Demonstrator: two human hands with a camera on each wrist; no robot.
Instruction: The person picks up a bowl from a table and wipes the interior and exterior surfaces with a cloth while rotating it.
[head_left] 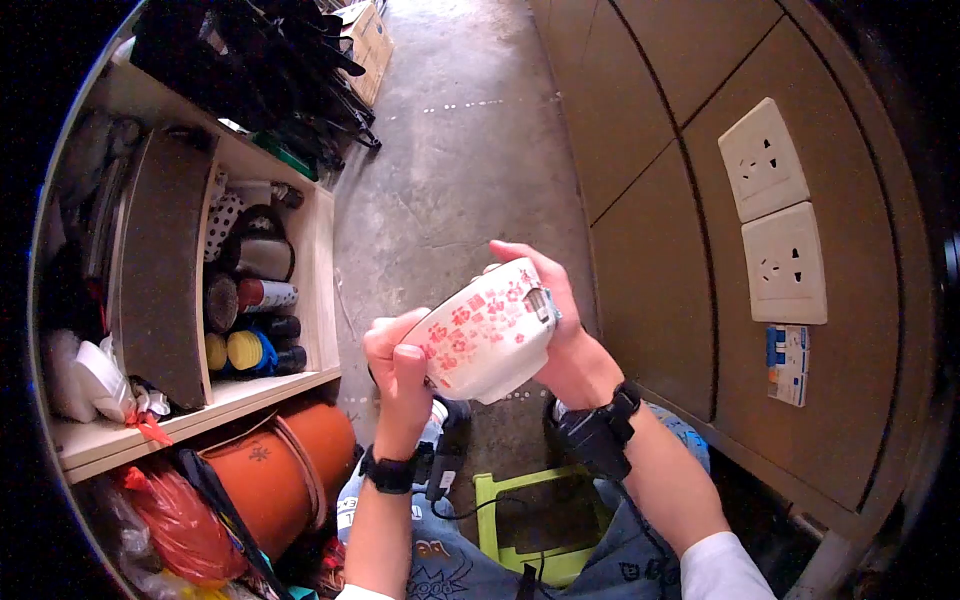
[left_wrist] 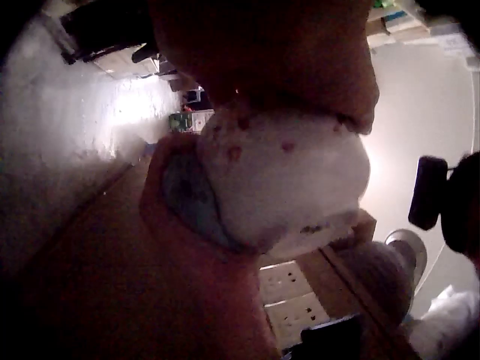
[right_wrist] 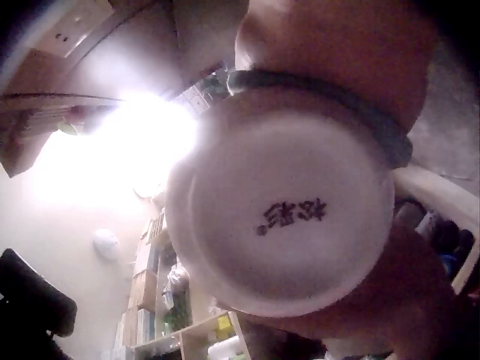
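Observation:
A white bowl [head_left: 478,335] with red flowers and characters is held up in front of the body, tilted on its side. My left hand [head_left: 398,365] grips its left end, thumb pressed against the patterned wall. Round the right end curls my right hand [head_left: 565,320], its fingers reaching behind the rim. A grey-blue strip [right_wrist: 322,97] lies between that hand and the bowl; I cannot tell what it is. In the right wrist view the round base [right_wrist: 289,176] faces the camera, with dark characters printed on it. The bowl's inside is hidden in the head view.
On the left a wooden shelf [head_left: 320,270] holds several cans and bottles. Below it are an orange drum-shaped container [head_left: 280,465] and a red plastic bag [head_left: 185,515]. A green stool [head_left: 488,525] stands between the legs. Brown panels with white sockets [head_left: 765,165] line the right.

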